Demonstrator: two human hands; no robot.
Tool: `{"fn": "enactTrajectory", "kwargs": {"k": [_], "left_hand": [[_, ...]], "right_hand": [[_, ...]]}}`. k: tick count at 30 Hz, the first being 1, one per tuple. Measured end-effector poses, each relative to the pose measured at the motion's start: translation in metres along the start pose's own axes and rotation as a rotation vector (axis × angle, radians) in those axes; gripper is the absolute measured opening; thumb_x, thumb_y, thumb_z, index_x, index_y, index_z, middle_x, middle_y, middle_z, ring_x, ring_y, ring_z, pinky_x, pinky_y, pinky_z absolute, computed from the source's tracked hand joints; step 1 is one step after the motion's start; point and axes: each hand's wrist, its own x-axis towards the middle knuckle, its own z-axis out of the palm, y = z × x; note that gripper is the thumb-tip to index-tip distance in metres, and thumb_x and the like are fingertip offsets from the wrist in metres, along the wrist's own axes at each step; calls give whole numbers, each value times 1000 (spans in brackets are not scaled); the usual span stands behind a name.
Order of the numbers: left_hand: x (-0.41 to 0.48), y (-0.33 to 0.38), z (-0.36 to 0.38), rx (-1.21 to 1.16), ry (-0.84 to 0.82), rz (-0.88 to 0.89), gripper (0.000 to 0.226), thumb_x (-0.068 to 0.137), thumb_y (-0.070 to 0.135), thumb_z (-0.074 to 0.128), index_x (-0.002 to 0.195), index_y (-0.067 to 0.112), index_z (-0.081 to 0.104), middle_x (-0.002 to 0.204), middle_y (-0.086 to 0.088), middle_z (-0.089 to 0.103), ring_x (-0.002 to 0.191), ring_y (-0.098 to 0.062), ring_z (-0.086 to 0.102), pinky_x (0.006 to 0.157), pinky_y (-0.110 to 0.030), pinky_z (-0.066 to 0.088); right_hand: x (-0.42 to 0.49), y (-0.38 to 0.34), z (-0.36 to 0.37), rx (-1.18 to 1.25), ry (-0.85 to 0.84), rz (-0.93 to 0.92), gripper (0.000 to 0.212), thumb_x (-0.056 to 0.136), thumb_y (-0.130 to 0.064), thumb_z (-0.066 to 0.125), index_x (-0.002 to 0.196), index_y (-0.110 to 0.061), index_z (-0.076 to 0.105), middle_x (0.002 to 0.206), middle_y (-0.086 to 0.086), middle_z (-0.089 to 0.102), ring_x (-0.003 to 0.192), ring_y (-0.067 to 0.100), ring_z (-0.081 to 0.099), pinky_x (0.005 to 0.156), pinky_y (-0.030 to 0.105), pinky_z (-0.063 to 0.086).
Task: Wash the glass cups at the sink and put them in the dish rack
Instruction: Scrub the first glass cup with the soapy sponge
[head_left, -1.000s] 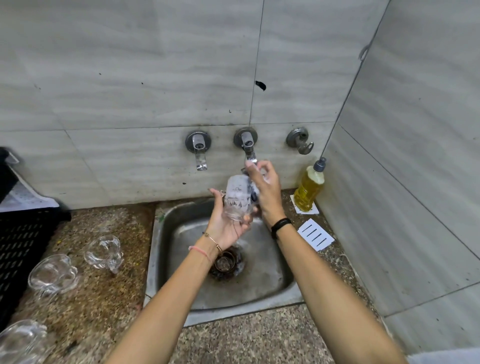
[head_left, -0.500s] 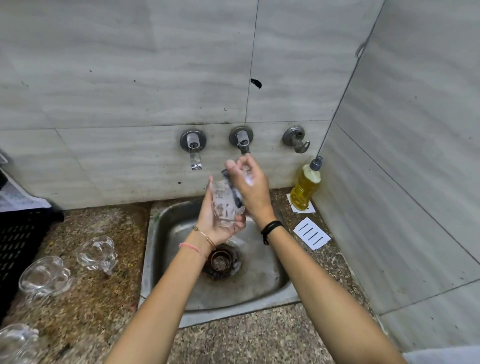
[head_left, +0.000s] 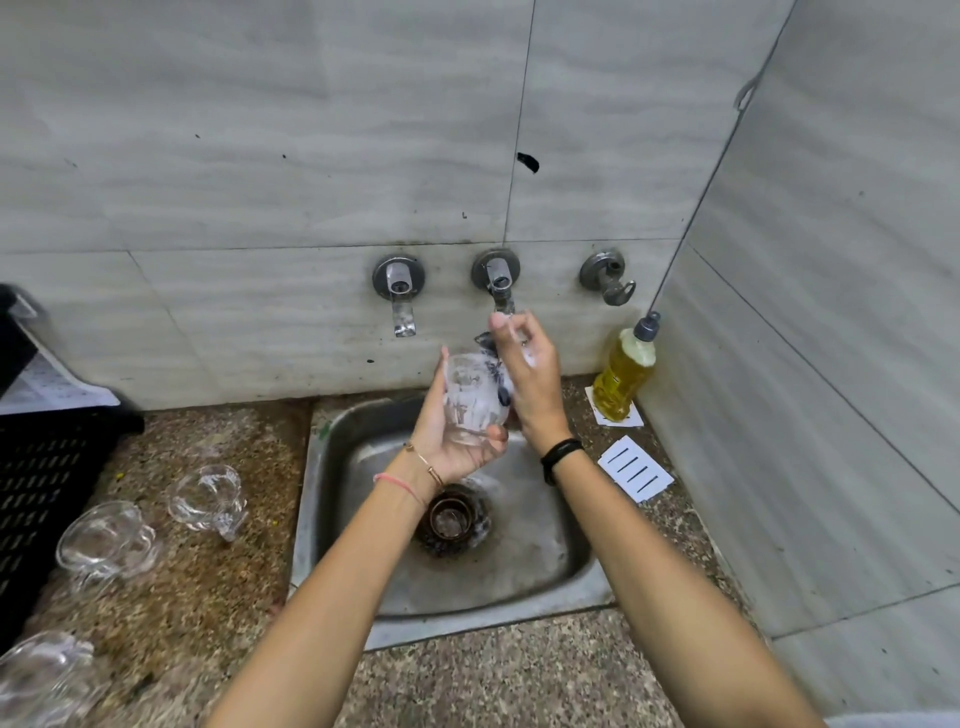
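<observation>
My left hand grips a clear glass cup from below and holds it tilted over the steel sink. My right hand, foamy, presses a dark scrub pad against the cup's right side, with its fingertips just under the middle tap. Three more glass cups lie on the stone counter to the left of the sink: one nearest it, one further left, and one at the bottom left corner. The black dish rack stands at the left edge.
A second tap and a hook-shaped fitting stick out of the tiled wall. A yellow soap bottle and a white card sit right of the sink. The drain holds a strainer. A tiled side wall closes the right.
My right hand has moved from over the cup's mouth to its right side, fingertips now raised toward the tap. My left hand keeps its hold on the cup.
</observation>
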Motion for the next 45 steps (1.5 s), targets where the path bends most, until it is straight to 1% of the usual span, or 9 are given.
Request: {"fn": "enactTrajectory", "kwargs": {"k": [5, 11, 17, 21, 26, 29, 35, 41, 45], "left_hand": [[5, -15, 14, 180, 227, 110, 62, 83, 71, 41, 86, 13, 62, 65, -5, 66, 67, -19, 58, 61, -29, 46], [-3, -2, -4, -71, -153, 19, 74, 79, 75, 35, 89, 9, 67, 73, -9, 65, 48, -19, 59, 42, -23, 50], [2, -4, 3, 293, 129, 60, 81, 75, 82, 35, 125, 23, 56, 117, -6, 65, 104, -30, 63, 86, -57, 50], [-5, -12, 12, 433, 221, 202, 60, 77, 79, 30, 103, 34, 60, 84, 4, 70, 67, -15, 67, 63, -35, 54], [-11, -1, -2, 342, 26, 153, 63, 80, 72, 39, 103, 20, 67, 83, -8, 66, 45, -14, 51, 41, -21, 43], [-14, 1, -2, 234, -8, 87, 65, 75, 71, 46, 93, 13, 67, 73, -6, 65, 42, -15, 52, 41, -21, 41], [-4, -22, 3, 265, 146, 37, 66, 82, 71, 43, 84, 9, 64, 64, -5, 62, 38, -15, 50, 40, -18, 40], [-2, -20, -9, 125, -97, 89, 73, 72, 74, 42, 95, 9, 67, 74, -10, 65, 39, -16, 53, 37, -19, 43], [5, -30, -13, 49, -124, 101, 80, 62, 77, 54, 102, 9, 67, 85, -12, 66, 57, -21, 61, 52, -28, 55]], "right_hand": [[1, -6, 12, -1078, -90, -156, 45, 95, -58, 38, 98, -13, 48, 71, 7, 62, 66, 29, 59, 60, 37, 42], [3, -8, 6, -42, -47, -144, 34, 91, -47, 50, 71, -20, 46, 63, -3, 48, 60, 18, 48, 64, 41, 43], [6, 1, 3, -533, 5, -95, 43, 93, -54, 46, 79, -13, 47, 63, 0, 57, 56, 19, 54, 51, 33, 45], [-1, -4, 9, -657, -31, -94, 34, 93, -52, 49, 90, -19, 42, 61, 2, 58, 54, 18, 53, 49, 28, 36], [13, -6, -21, -177, -502, 121, 32, 86, -52, 58, 90, -20, 54, 79, 1, 63, 66, 23, 55, 59, 26, 47], [9, -1, -33, 98, -483, 187, 50, 87, -48, 51, 94, 1, 57, 88, 10, 59, 80, 21, 54, 74, 25, 47], [14, -8, -17, -630, -455, 105, 49, 88, -60, 53, 63, -18, 54, 57, -4, 54, 52, 8, 50, 54, 22, 38], [1, 8, -26, 181, -397, 210, 60, 70, -65, 64, 88, -7, 60, 80, 0, 62, 73, 14, 58, 73, 21, 48], [-1, 13, -21, 304, -228, 320, 49, 66, -64, 72, 68, -19, 53, 63, 1, 50, 53, 18, 46, 55, 26, 40]]}}
